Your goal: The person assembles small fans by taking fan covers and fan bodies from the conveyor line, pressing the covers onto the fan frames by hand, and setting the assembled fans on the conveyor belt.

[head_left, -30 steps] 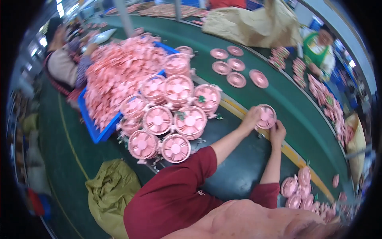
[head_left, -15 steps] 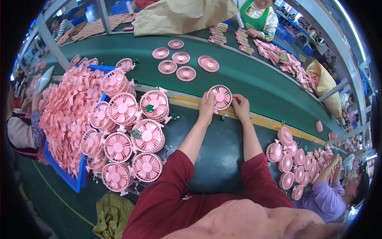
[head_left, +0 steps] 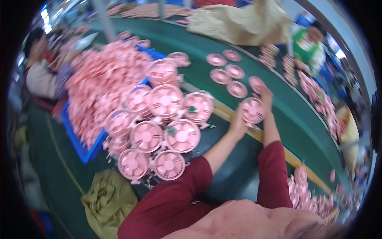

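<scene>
Cover (head_left: 256, 84) lies at our right hand (head_left: 266, 98), whose grip we cannot tell, just beyond the fan (head_left: 253, 110) our left hand (head_left: 238, 122) holds.

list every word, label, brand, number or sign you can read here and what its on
None that can be read.
Maroon clothing: one small pale mark, too small and blurred to tell whether it is lettering.
Round pink fan part in the left hand: no lettering can be made out.
Stacked pink fan parts, tan sheet, olive sack: none legible.
The background is too blurred to read.
</scene>
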`<state>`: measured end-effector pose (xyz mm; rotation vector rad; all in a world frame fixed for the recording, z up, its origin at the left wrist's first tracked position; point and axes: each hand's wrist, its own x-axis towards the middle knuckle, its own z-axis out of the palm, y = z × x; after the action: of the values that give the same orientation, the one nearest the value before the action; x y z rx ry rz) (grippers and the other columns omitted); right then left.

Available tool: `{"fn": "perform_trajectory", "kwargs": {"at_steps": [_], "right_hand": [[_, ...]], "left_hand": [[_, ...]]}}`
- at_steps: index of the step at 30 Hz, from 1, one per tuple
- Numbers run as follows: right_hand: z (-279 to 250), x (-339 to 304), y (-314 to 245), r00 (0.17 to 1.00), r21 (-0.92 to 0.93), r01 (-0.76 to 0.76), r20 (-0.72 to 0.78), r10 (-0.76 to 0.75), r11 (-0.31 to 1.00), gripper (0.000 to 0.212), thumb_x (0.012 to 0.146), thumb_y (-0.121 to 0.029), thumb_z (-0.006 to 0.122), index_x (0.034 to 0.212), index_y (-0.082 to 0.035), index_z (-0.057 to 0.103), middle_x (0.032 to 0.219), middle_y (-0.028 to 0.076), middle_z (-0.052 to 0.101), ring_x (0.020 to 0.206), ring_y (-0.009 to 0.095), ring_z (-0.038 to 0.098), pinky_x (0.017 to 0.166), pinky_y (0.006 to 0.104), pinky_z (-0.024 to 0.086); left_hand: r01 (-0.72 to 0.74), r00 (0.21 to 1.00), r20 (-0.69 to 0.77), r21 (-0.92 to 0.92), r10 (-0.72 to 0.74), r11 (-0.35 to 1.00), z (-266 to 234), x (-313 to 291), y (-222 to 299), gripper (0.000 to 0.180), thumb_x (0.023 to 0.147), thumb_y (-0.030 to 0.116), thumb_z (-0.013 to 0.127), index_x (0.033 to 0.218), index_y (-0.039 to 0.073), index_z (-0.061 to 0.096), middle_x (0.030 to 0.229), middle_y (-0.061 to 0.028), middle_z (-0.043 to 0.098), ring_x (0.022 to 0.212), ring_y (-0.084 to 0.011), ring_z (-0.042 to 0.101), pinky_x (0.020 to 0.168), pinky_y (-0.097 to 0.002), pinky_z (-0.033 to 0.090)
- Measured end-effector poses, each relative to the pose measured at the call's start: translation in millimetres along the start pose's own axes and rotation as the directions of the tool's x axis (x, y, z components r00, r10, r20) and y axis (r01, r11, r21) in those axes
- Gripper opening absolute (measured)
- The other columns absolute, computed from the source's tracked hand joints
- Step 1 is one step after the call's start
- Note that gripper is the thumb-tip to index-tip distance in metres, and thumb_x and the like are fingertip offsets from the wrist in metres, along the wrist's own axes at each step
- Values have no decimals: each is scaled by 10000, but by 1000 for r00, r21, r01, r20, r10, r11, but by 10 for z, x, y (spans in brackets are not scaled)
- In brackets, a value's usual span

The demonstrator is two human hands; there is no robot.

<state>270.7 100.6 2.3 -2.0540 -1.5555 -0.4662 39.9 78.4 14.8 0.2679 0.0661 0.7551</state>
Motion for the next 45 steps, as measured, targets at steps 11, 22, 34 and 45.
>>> {"fn": "perform_trajectory", "kwargs": {"at_steps": [11,22,34,45], "right_hand": [[-776,-402,-380,870,733,-234,-135,474,638,193,952,-173,611,1007,6,656,918,39,661,780,128,610,651,243,496],[-1406,-1009,-1532,994,314,-84,-41,102,946,493,871,-127,608,1349,-65,502,1325,191,512,1226,348,494,1033,411,390],[-1252,-1101,-1611,1000,389,-29,6,30,921,696,885,-399,592,1448,-66,355,1466,210,342,1368,380,325,1113,451,285],[-1077,-1196,-1733,916,957,-271,223,334,105,624,1009,-464,367,1492,-90,242,1421,125,396,1248,246,477,1036,366,397]], "left_hand": [[0,996,-86,100,8,995,-178,-16,95,440,1011,447,432,1246,82,497,1196,-73,602,1071,-165,611,909,-333,517],[284,952,134,-64,-274,957,13,-152,72,446,1006,447,432,1220,80,566,1162,-94,640,1045,-206,635,919,-381,529],[91,996,-1,169,-93,981,324,-240,32,390,1010,453,439,1156,99,514,1028,-36,573,928,-119,586,815,-293,508],[-575,766,415,783,491,235,547,-468,-31,242,970,183,503,1168,52,458,1107,-111,511,1044,-224,509,939,-334,395]]}}
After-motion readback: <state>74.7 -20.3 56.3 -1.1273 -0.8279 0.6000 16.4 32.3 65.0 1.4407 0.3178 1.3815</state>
